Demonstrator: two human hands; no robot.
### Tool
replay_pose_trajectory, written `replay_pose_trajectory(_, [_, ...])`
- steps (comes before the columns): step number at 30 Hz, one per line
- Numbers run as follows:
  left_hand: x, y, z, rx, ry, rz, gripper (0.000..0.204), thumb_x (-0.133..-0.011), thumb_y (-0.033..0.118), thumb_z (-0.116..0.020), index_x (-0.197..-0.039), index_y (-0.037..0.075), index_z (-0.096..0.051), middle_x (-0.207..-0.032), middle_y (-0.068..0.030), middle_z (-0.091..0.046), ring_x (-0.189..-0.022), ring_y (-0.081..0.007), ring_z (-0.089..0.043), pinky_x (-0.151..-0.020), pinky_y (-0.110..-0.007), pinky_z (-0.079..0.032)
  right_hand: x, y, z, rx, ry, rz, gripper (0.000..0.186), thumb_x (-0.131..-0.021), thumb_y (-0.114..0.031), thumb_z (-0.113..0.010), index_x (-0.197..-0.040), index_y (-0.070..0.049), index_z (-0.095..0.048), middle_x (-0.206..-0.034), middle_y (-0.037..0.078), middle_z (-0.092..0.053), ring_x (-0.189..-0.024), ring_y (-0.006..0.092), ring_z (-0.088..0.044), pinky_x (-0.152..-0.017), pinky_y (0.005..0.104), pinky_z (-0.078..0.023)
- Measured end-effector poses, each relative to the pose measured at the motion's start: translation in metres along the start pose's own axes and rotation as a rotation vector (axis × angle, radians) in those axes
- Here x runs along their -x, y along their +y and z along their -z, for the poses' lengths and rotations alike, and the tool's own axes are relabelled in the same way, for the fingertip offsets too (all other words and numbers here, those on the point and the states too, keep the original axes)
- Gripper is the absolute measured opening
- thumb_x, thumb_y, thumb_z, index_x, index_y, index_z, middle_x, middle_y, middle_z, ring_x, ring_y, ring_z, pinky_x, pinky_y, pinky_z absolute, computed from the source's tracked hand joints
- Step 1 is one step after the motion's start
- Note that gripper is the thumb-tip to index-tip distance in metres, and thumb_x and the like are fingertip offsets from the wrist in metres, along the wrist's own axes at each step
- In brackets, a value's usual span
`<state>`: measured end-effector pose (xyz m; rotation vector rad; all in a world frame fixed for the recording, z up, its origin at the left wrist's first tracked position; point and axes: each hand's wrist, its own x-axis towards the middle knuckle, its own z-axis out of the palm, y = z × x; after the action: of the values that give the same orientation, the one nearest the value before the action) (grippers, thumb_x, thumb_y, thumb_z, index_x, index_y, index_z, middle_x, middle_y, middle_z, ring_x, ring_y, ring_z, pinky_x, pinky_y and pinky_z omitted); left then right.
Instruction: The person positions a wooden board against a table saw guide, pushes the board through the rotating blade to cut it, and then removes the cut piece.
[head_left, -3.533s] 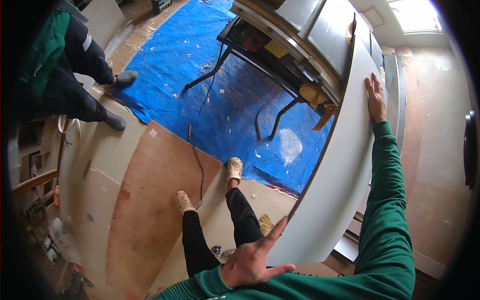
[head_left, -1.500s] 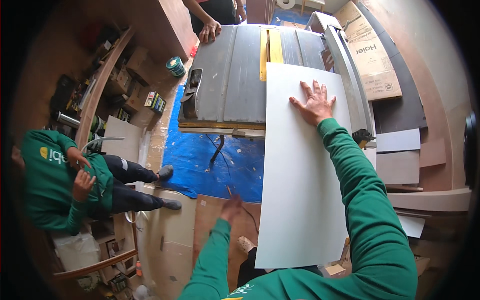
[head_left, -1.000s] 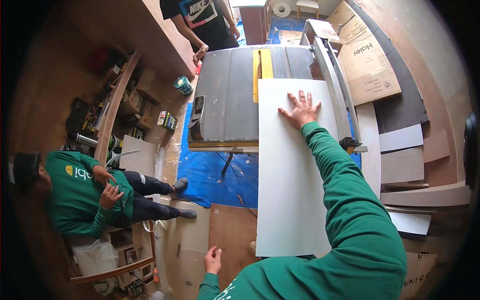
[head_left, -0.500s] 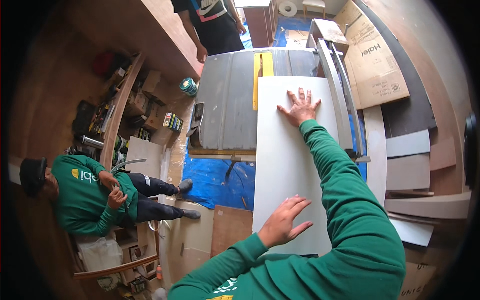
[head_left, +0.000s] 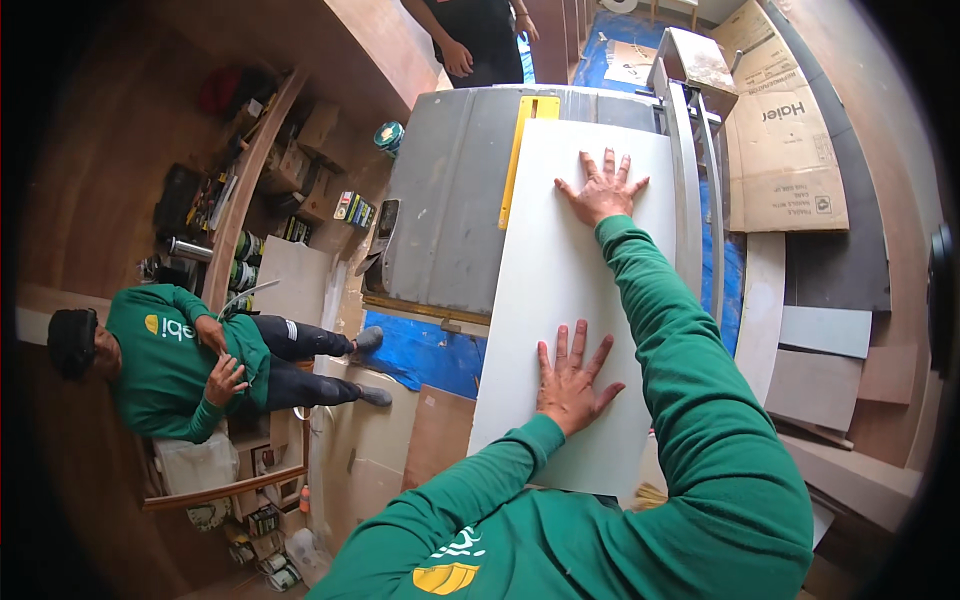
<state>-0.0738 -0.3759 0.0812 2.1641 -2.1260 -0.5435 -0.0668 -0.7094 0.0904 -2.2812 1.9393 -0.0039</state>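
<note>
A long white board (head_left: pixel 560 250) lies partly on the grey table saw top (head_left: pixel 440 190), its near end reaching toward my body. My right hand (head_left: pixel 603 190) rests flat on the board's far part, fingers spread, close to the metal rip fence (head_left: pixel 686 190). Lower down, my left hand (head_left: pixel 574 382) also lies on the board with its fingers apart. Left of the board's far end is the yellow insert plate (head_left: pixel 516 185) of the saw; whatever is at the slot under the board's edge is hidden.
A co-worker in a green sweatshirt (head_left: pixel 170 350) stands at the left with a thin pale strip (head_left: pixel 250 296). Another person (head_left: pixel 480 45) stands beyond the saw. Cardboard (head_left: pixel 785 140) and board offcuts (head_left: pixel 815 380) lean at the right. A paint can (head_left: pixel 389 136) stands left of the saw.
My left hand has come down onto the board and spread its fingers. My right hand stays flat on the board's far part. The view has shifted somewhat.
</note>
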Motion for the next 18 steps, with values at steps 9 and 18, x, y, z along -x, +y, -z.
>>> replay_pose_trajectory(9, [-0.052,-0.002,0.014,-0.039,0.004,0.002,0.093,-0.099,0.082,-0.043,-0.175,0.037,-0.014,-0.182,-0.0172,0.003,-0.166,-0.0480,0.000,-0.125,-0.076,-0.001,-0.054,0.002,0.004,0.024,0.024,-0.009,0.091,-0.095,-0.088,-0.039,-0.171,-0.038,-0.031,-0.181,0.009,-0.020,-0.167,0.0400,-0.012,-0.126,0.0786,-0.007])
replay_pose_trajectory(18, [-0.090,-0.003,0.028,-0.036,-0.021,0.028,0.092,-0.099,0.082,-0.042,-0.175,0.037,-0.017,-0.182,-0.0179,0.001,-0.166,-0.0478,0.000,-0.126,-0.076,-0.001,-0.096,0.002,-0.003,0.044,0.058,0.015,0.092,-0.094,-0.091,-0.034,-0.171,-0.039,-0.030,-0.181,0.009,-0.019,-0.167,0.0406,-0.013,-0.125,0.0795,-0.009])
